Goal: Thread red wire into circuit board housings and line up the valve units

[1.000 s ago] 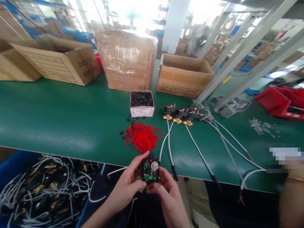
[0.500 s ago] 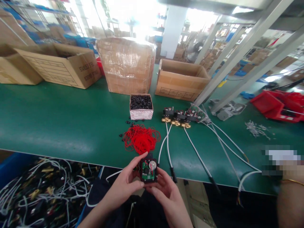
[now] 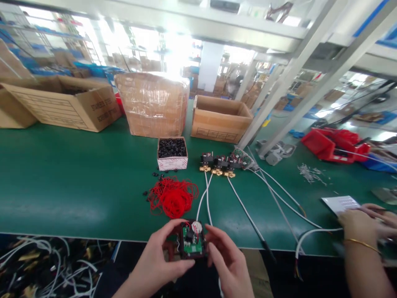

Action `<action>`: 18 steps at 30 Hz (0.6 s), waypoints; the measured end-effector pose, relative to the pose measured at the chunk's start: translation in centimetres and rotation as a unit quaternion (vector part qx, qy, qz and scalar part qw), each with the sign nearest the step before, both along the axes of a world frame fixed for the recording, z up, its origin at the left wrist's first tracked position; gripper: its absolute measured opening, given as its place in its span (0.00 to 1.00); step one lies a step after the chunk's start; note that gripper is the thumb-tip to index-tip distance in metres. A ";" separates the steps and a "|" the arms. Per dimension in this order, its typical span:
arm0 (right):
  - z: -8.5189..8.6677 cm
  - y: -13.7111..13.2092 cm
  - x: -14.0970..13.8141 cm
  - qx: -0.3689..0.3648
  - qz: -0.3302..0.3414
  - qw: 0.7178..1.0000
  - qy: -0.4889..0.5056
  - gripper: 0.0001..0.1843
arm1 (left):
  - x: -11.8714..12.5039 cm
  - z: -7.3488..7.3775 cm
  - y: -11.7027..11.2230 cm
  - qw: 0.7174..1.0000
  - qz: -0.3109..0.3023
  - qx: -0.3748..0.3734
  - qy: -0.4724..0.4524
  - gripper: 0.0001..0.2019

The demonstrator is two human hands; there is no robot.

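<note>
Both hands hold the black module (image 3: 192, 243) between them, circuit board up: left hand (image 3: 161, 265) clasping its left side, right hand (image 3: 228, 263) pinching its right edge. Just beyond lies red string (image 3: 172, 199) on the table (image 3: 77, 186); farther, a box of black parts (image 3: 172, 154).

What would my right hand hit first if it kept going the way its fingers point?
The module, held in the left hand. The right hand points up and left, its fingertips at the module's right edge; whether they touch is unclear.
</note>
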State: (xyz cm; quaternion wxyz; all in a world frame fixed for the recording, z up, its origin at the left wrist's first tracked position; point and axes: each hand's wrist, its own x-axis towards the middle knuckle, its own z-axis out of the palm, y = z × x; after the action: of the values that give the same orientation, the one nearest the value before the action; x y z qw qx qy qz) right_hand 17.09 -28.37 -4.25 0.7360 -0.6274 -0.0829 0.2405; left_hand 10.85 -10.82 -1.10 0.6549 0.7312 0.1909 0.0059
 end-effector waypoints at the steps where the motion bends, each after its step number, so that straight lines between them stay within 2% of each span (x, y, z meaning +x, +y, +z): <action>1: 0.4 -0.5 0.6 -0.019 0.014 1.000 -0.021 0.22 | 0.4 -0.2 -0.4 1.000 -0.003 0.011 -0.023 0.30; 4: 1.7 -1.2 1.8 -0.105 0.056 0.987 -0.105 0.28 | 1.4 -1.1 -1.7 0.987 -0.009 0.111 -0.118 0.29; 6: 2.5 -1.2 2.1 -0.186 0.047 0.968 -0.162 0.29 | 1.8 -1.6 -2.2 0.959 -0.028 0.219 -0.175 0.31; 9: 3.9 -0.8 2.6 -0.294 0.065 0.935 -0.185 0.22 | 1.9 -2.1 -2.2 0.896 -0.070 0.363 -0.244 0.35; 11: 5.0 -0.5 3.1 -0.332 0.103 0.920 -0.180 0.15 | 1.8 -2.2 -1.8 0.867 -0.085 0.412 -0.267 0.37; 13: 5.9 0.1 3.6 -0.338 0.124 0.917 -0.172 0.11 | 1.7 -2.2 -1.4 0.867 -0.077 0.417 -0.261 0.37; 18: 7.4 1.9 4.2 -0.329 0.097 0.923 -0.176 0.07 | 1.9 -2.1 -1.4 0.925 -0.007 0.322 -0.203 0.31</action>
State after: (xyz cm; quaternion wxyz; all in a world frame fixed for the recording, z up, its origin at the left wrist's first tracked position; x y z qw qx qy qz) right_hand 21.30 -26.50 3.18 0.4346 -0.8554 -0.1876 0.2103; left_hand 12.73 -12.27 -3.23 0.4089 0.8873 0.0367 0.2103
